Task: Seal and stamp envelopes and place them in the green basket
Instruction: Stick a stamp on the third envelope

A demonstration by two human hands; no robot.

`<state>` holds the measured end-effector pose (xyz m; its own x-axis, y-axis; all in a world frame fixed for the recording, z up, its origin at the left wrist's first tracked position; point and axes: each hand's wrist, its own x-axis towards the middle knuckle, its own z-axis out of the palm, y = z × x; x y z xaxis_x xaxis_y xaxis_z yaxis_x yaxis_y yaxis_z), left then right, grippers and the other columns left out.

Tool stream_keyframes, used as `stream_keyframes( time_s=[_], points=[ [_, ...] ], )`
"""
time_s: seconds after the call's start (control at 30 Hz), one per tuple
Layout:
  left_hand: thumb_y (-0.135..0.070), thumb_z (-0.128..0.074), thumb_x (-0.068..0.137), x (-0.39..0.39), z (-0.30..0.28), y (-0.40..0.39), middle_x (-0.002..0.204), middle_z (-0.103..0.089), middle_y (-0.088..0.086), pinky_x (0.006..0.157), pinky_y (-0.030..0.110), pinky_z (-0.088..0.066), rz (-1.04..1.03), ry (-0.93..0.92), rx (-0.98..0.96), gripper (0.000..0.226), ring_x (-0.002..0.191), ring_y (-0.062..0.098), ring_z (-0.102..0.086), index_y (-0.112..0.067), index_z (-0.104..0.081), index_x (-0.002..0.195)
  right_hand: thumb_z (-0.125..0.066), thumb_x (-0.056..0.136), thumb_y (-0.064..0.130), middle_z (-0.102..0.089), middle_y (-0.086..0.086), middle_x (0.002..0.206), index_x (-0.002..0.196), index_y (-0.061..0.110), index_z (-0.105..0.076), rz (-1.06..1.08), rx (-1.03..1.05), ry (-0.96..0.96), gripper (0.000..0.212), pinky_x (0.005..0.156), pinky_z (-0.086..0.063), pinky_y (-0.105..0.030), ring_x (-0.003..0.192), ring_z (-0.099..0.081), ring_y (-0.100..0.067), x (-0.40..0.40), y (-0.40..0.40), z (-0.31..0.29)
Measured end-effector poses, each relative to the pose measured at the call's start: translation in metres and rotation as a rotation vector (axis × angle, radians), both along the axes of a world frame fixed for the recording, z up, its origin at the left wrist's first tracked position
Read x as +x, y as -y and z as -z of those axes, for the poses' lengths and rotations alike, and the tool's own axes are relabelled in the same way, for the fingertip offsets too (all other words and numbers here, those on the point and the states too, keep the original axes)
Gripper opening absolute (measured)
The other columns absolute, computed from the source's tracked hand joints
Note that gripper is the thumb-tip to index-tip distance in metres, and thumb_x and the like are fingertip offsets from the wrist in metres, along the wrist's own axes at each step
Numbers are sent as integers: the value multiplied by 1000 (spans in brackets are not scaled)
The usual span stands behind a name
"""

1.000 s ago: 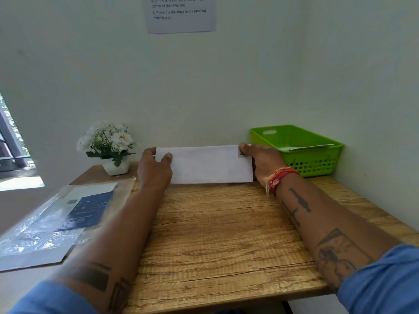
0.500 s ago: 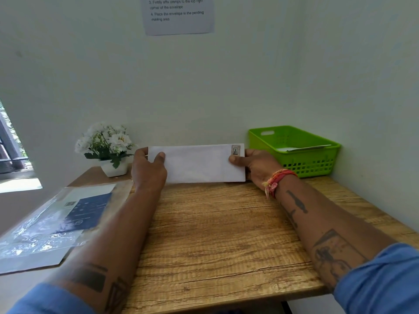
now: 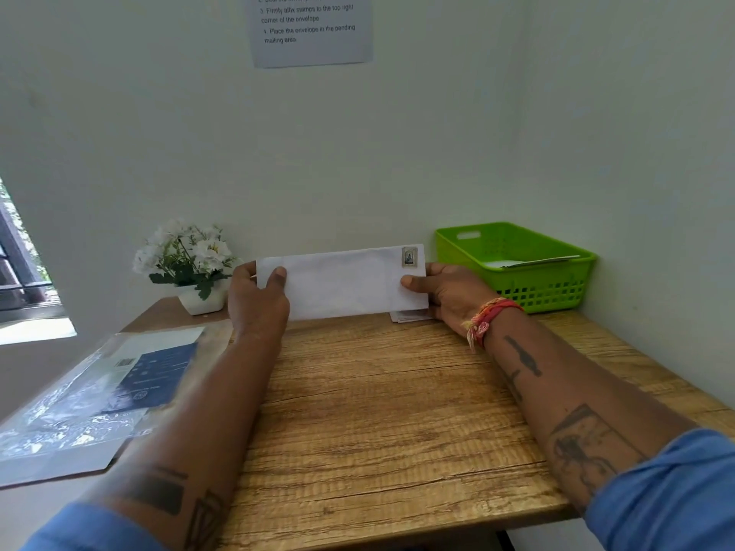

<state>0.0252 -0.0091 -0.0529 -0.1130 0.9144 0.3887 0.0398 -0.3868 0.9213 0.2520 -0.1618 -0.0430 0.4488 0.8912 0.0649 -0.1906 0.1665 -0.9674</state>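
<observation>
Both hands hold a stamped white envelope upright near the table's far edge.

At the table's left edge lies a clear plastic sleeve [image 3: 91,395] with a dark blue sheet inside it, and a white pot of white flowers [image 3: 191,264] stands at the far left corner. The left hand [image 3: 256,300] pinches the left end of the envelope [image 3: 342,282], thumb on the front face and fingers behind. The envelope stands on its long edge, with a postage stamp [image 3: 409,256] in its top right corner. The right hand [image 3: 449,296] grips the right end just below the stamp, thumb in front, with a red thread band on that wrist. A small piece of paper [image 3: 409,316] lies on the wooden table [image 3: 378,411] under that hand. The green basket [image 3: 517,264] sits at the far right corner, against the wall, with an envelope already inside.
</observation>
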Motion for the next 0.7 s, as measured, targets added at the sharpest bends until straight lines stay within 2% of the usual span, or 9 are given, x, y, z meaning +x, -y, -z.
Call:
stream_keyframes(
  time_s=[0.1,0.17,0.23,0.3,0.4,0.53,0.6,0.7],
  points=[
    [-37,-69,93,-1,0,-3,103,-67,-5,86,40,-58,29,87,-85,29,94,18,-66,-24,-61,117,-74,87,8,-74,-18,110,118,6,-66,-2,-37,38,32,69,-61,-33,92,-73,-31,-1,1,0],
    [-37,-68,94,-2,0,-5,98,-67,-7,79,36,-57,51,144,-149,14,94,18,-66,-28,-63,104,-74,88,8,-74,-21,108,116,6,-65,12,-32,16,30,64,-60,-31,79,-72,-28,0,1,-1],
    [-37,-67,95,-3,0,-3,98,-68,-4,81,39,-58,81,188,-211,10,96,21,-66,-27,-64,93,-72,88,6,-73,-23,106,117,4,-64,28,-1,-34,30,64,-62,-34,74,-72,-27,2,1,-4],
    [-35,-67,95,-4,-2,1,103,-69,0,88,47,-58,140,256,-289,11,98,24,-66,-25,-65,92,-71,89,4,-74,-21,100,119,0,-63,31,26,-70,32,70,-62,-37,74,-73,-26,0,0,-5],
    [-32,-68,95,-1,-9,14,112,-68,3,90,50,-57,212,350,-365,10,101,25,-65,-24,-64,101,-71,90,9,-76,-15,100,120,2,-64,-6,39,-85,32,69,-60,-34,79,-74,-25,-10,-3,-4],
    [-18,-61,100,14,-17,43,112,-72,7,77,47,-61,458,541,-457,9,100,28,-71,-18,-64,109,-78,85,21,-76,-11,108,115,10,-66,-113,6,-7,35,74,-59,-37,93,-75,-30,-26,-4,-7],
    [-17,-58,102,23,-15,61,107,-76,7,68,44,-62,577,518,-502,14,96,27,-74,-17,-64,114,-80,84,22,-76,-13,107,112,10,-68,-116,7,31,33,70,-62,-39,90,-75,-32,-31,-4,-9],
    [-18,-62,99,33,-12,81,104,-77,5,66,36,-60,618,328,-494,16,94,23,-75,-17,-65,114,-75,87,16,-75,-15,101,106,9,-68,45,7,90,21,58,-57,-33,77,-74,-26,-33,0,-13]
  ],
)
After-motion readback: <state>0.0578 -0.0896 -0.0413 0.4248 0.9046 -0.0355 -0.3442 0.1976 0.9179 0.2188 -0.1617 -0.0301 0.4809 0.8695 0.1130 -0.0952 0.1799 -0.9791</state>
